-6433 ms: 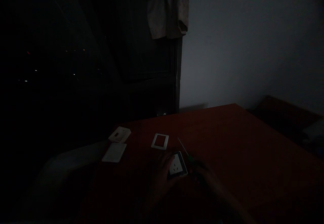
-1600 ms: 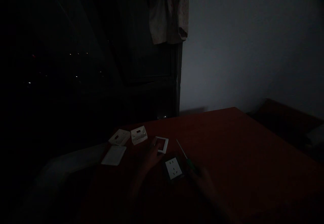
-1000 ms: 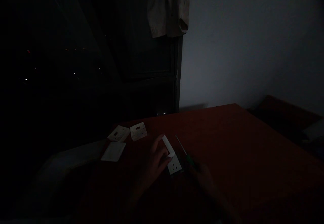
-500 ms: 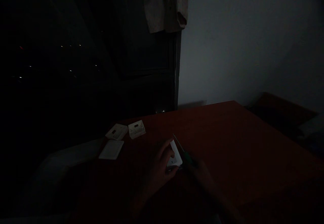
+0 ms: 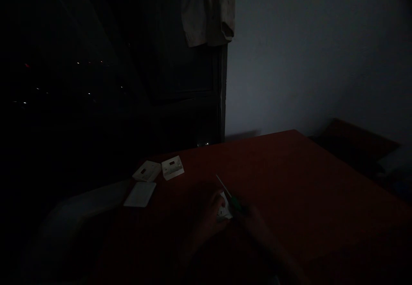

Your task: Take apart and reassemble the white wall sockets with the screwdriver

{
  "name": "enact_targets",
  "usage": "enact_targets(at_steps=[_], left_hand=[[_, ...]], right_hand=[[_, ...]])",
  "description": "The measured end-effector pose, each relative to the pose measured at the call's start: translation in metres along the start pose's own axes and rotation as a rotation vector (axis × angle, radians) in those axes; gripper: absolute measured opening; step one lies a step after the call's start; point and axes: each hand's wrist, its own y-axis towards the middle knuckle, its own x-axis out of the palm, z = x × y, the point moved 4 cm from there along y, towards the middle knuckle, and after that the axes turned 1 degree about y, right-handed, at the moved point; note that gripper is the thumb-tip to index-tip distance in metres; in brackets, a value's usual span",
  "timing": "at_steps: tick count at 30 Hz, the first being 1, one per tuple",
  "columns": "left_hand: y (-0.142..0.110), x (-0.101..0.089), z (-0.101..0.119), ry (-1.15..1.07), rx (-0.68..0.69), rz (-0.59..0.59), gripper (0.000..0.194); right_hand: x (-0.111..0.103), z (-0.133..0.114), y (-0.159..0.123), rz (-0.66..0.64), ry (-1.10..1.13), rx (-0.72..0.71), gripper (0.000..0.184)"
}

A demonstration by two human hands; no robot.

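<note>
My left hand is closed around a small white plastic socket plate, its fingers over the near-left side. Holes show in the plate's face, but much of it is hidden by the fingers. In my right hand is a screwdriver with a green handle. Its thin metal shaft points up and left, past the plate's far edge. The light is very dim, so the fingers of the right hand are hard to make out.
Two white mounting boxes lie at the table's far left, beside a flat white cover plate. The reddish table reaches to a pale wall. A dark window and hanging cloth stand behind.
The plate has tilted in my left hand and shows less of its white face. Both hands have shifted slightly down in view, and the screwdriver stays beside the plate.
</note>
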Motion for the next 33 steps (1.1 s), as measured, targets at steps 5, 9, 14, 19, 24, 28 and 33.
enact_targets(at_steps=[5, 9, 14, 19, 24, 28, 33], left_hand=[[-0.001, 0.001, -0.007, 0.007, -0.056, -0.016, 0.049], [-0.011, 0.002, -0.025, -0.023, -0.138, -0.004, 0.081], [-0.024, 0.005, -0.035, -0.095, -0.135, -0.033, 0.091], [-0.022, 0.004, -0.03, -0.083, -0.188, -0.051, 0.099], [-0.017, 0.004, -0.031, -0.069, -0.204, -0.071, 0.108], [-0.015, 0.003, -0.034, -0.075, -0.209, -0.09, 0.113], [-0.012, -0.007, -0.022, -0.064, -0.218, -0.09, 0.108]], right_hand=[[0.001, -0.004, -0.001, 0.004, -0.014, -0.007, 0.042], [0.001, -0.005, -0.001, 0.006, -0.022, 0.009, 0.044], [0.0, -0.005, 0.0, 0.013, -0.021, -0.026, 0.048], [0.0, -0.002, -0.001, -0.001, -0.029, -0.012, 0.043], [-0.001, -0.006, -0.004, -0.013, -0.031, -0.024, 0.045], [0.0, -0.004, -0.003, -0.025, -0.006, -0.025, 0.048], [0.0, 0.005, -0.002, -0.002, -0.048, -0.02, 0.049]])
